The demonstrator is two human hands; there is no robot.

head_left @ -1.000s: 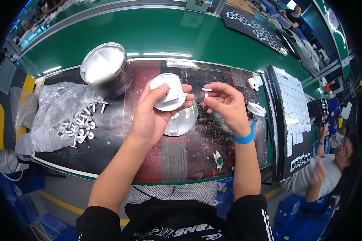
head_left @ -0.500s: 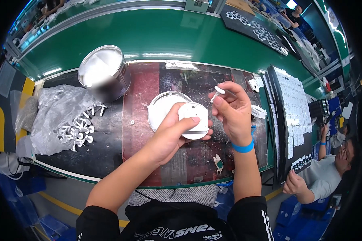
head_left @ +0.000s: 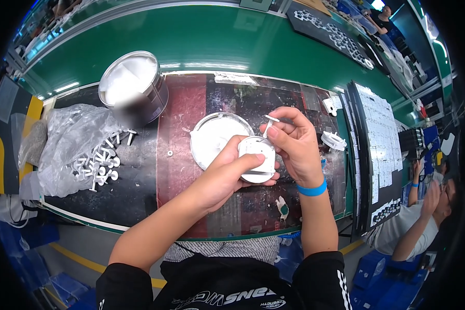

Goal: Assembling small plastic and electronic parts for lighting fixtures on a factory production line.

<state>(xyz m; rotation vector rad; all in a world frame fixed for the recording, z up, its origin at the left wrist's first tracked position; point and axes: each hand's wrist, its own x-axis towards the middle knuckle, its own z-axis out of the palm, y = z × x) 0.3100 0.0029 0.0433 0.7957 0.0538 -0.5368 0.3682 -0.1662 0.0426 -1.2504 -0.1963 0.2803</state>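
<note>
My left hand (head_left: 226, 168) is closed on a white round plastic housing (head_left: 258, 157), thumb pressed on its flat upper face and fingertips underneath. A white mushroom-shaped pin (head_left: 269, 124) with a disc head is pinched between the thumb and fingers of my right hand (head_left: 294, 142). Its stem points down towards the far edge of the housing; I cannot tell whether they touch. Behind my left hand lies a shallow round dish (head_left: 204, 139) with white matter in it. More white disc-headed pins (head_left: 102, 164) spill from a clear plastic bag (head_left: 70, 150) on the left.
A large tin (head_left: 152, 98) with white contents stands at the back left. On the right are a white plastic part (head_left: 334, 141) and a leaning stack of black boards (head_left: 374, 139) with white sheets. A co-worker (head_left: 418, 222) sits beyond them. A small white ring (head_left: 170, 153) lies left of the dish.
My right hand has brought the pin down and left, close to the housing. The housing has shifted slightly right in my left hand. The co-worker's hand has moved up from the board.
</note>
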